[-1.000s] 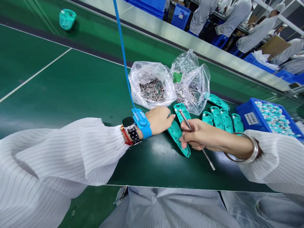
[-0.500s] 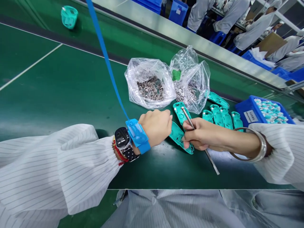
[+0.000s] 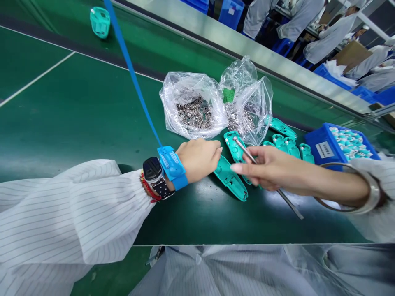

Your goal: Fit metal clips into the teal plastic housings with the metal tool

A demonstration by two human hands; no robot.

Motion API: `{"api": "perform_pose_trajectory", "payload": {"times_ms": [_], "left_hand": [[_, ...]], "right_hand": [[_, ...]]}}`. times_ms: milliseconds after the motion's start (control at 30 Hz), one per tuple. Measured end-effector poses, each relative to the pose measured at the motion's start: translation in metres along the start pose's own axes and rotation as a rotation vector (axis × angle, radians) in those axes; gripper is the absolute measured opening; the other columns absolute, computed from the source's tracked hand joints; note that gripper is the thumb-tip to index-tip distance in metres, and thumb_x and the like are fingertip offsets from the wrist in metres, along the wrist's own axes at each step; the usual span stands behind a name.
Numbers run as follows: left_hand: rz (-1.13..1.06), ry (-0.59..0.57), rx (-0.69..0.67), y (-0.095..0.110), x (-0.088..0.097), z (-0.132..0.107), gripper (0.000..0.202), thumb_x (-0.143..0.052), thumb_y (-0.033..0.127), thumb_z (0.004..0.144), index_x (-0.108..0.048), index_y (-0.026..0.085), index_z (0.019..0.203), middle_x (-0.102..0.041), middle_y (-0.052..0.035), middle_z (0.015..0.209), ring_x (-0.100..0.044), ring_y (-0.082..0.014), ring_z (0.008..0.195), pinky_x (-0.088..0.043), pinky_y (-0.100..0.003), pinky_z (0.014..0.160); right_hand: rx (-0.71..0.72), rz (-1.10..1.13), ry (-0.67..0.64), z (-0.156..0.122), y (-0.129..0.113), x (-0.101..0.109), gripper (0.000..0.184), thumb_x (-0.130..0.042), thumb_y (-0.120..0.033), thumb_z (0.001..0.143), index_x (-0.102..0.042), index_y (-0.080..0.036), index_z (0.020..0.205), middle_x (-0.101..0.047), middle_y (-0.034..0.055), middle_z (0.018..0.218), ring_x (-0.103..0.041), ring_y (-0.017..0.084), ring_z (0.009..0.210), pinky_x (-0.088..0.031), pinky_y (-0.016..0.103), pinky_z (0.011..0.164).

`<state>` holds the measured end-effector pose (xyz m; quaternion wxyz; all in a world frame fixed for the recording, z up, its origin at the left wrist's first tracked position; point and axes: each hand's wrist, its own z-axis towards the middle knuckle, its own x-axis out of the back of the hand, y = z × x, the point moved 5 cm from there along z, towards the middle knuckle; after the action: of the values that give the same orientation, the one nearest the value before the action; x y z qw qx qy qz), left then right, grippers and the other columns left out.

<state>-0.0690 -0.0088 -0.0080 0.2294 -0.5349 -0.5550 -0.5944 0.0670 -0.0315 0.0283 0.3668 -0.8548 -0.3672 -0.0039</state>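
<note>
My left hand [image 3: 199, 159] is closed at the upper end of a teal plastic housing half [image 3: 232, 181], its fingertips hidden behind the knuckles. The housing lies hollow side up, slanting down to the right, with small parts inside its lower end. Just to the right of it, my right hand [image 3: 262, 167] holds a slim metal rod [image 3: 290, 203] that slants across the palm, its lower end flattened. The right thumb and index finger reach out above the housing. Behind the right hand lies another teal housing half [image 3: 234, 144], partly covered by the fingers.
Beyond my hands stand a clear bag of small metal parts [image 3: 194, 113] and a second clear bag [image 3: 243, 117]. Several teal housings [image 3: 290, 146] lie near a blue bin [image 3: 324, 146]. A blue wrist strap cord [image 3: 132, 74] runs up from my left wrist. Another teal piece [image 3: 100, 22] sits far left.
My right hand has moved right and lifted off the housing, with the rod still in it. My left hand and the housing have shifted slightly left.
</note>
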Motion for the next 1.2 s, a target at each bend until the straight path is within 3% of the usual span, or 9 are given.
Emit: {"api": "perform_pose_trajectory", "payload": {"times_ms": [100,200,300,433,567,733,900,1067,1200], "left_hand": [[0.034,-0.010,-0.104,0.001,0.000,0.001,0.036,-0.023,0.038,0.090,-0.054,0.019,0.083,-0.052,-0.0024,0.067,-0.044,-0.0121,0.056,-0.018,-0.026,0.051],[0.084,-0.010,-0.199,0.004,0.000,0.001,0.037,-0.023,0.039,0.091,-0.054,0.019,0.083,-0.046,-0.0014,0.060,-0.035,-0.0102,0.050,-0.016,-0.026,0.051],[0.119,-0.002,-0.257,0.006,-0.001,0.003,0.039,-0.022,0.041,0.091,-0.054,0.020,0.083,-0.042,-0.0010,0.057,-0.033,-0.0109,0.049,-0.015,-0.026,0.051],[0.146,0.014,-0.294,0.007,-0.002,0.005,0.039,-0.023,0.042,0.091,-0.055,0.021,0.085,-0.041,-0.0012,0.057,-0.034,-0.0118,0.051,-0.014,-0.027,0.053],[0.159,0.014,-0.304,0.007,-0.002,0.006,0.040,-0.022,0.041,0.091,-0.056,0.021,0.085,-0.042,-0.0013,0.056,-0.034,-0.0119,0.051,-0.015,-0.027,0.053],[0.161,-0.008,-0.292,0.008,-0.001,0.008,0.042,-0.022,0.042,0.091,-0.057,0.020,0.085,-0.046,-0.0019,0.058,-0.038,-0.0121,0.052,-0.017,-0.027,0.053],[0.157,-0.014,-0.293,0.008,0.000,0.007,0.043,-0.021,0.042,0.091,-0.058,0.020,0.086,-0.048,-0.0023,0.059,-0.040,-0.0125,0.053,-0.017,-0.027,0.052],[0.161,-0.022,-0.278,0.008,-0.001,0.007,0.044,-0.021,0.042,0.091,-0.058,0.020,0.087,-0.050,-0.0028,0.061,-0.042,-0.0133,0.054,-0.019,-0.027,0.053],[0.184,-0.018,-0.287,0.009,0.000,0.007,0.045,-0.019,0.041,0.091,-0.059,0.020,0.088,-0.050,-0.0028,0.061,-0.042,-0.0131,0.053,-0.019,-0.027,0.053]], "right_hand": [[0.332,0.167,0.090,-0.019,-0.030,0.008,0.040,-0.050,-0.054,0.081,-0.039,-0.017,0.071,-0.026,-0.0058,0.046,-0.021,0.003,0.038,-0.019,0.018,0.037],[0.742,0.392,0.231,-0.041,-0.051,0.009,0.044,-0.022,-0.046,0.093,-0.036,-0.016,0.063,-0.011,-0.0032,0.047,-0.016,0.005,0.039,-0.020,0.019,0.039],[0.960,0.585,0.244,-0.048,-0.049,-0.002,0.047,-0.011,-0.043,0.094,-0.022,-0.014,0.058,-0.005,-0.0025,0.048,-0.011,0.006,0.040,-0.018,0.020,0.039],[0.987,0.726,0.168,-0.035,-0.038,-0.018,0.049,-0.016,-0.048,0.092,-0.017,-0.014,0.057,-0.004,-0.0032,0.047,-0.010,0.005,0.041,-0.018,0.019,0.040],[0.990,0.793,0.348,-0.027,-0.029,-0.016,0.042,-0.020,-0.045,0.094,-0.029,-0.016,0.065,-0.012,-0.0043,0.050,-0.017,0.005,0.041,-0.022,0.017,0.041],[1.003,0.680,0.433,-0.026,-0.025,-0.017,0.022,-0.024,-0.037,0.095,-0.034,-0.022,0.083,-0.021,-0.0043,0.054,-0.026,0.005,0.043,-0.026,0.018,0.044],[0.923,0.492,0.542,-0.026,-0.023,-0.019,0.019,-0.024,-0.039,0.095,-0.027,-0.022,0.085,-0.021,-0.0038,0.058,-0.028,0.004,0.044,-0.029,0.018,0.046],[0.927,0.515,0.495,-0.024,-0.023,-0.020,0.018,-0.020,-0.034,0.096,-0.028,-0.022,0.083,-0.021,-0.0035,0.057,-0.026,0.005,0.044,-0.028,0.017,0.044],[1.017,0.535,0.473,-0.026,-0.022,-0.024,0.019,-0.023,-0.033,0.095,-0.032,-0.022,0.083,-0.021,-0.0043,0.054,-0.022,0.005,0.042,-0.026,0.019,0.043]]}}
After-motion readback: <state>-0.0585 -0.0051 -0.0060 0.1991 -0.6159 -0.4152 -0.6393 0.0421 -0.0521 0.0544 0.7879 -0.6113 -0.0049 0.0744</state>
